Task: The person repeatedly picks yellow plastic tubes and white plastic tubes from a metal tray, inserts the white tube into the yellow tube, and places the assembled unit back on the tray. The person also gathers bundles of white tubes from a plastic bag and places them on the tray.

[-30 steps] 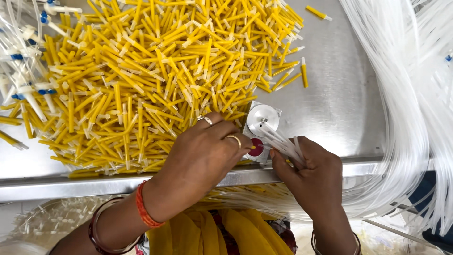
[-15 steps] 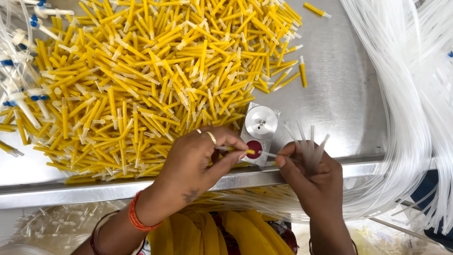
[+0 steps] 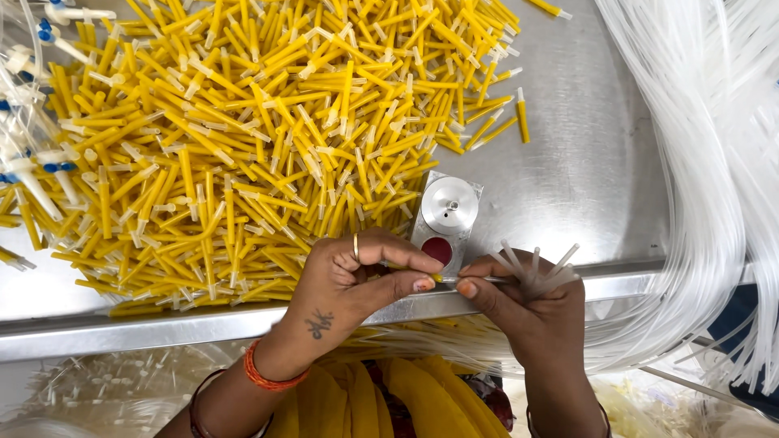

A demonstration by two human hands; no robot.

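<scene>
Far left, blue-tipped parts [image 3: 32, 174] edge the heap of yellow caps [image 3: 268, 138] covering the table [image 3: 584, 178]. My left hand [image 3: 357, 280] pinches one yellow cap [image 3: 436, 278] at the near edge, thumb and forefinger pressed together on it. Just behind stands a small metal block [image 3: 448, 212] with a red spot. My right hand [image 3: 527, 308] grips a fan of clear tubes [image 3: 535, 264], one end meeting the cap. The tubes look light, soft and springy, best held close to the tip. More tubing [image 3: 698, 162] hangs right.
</scene>
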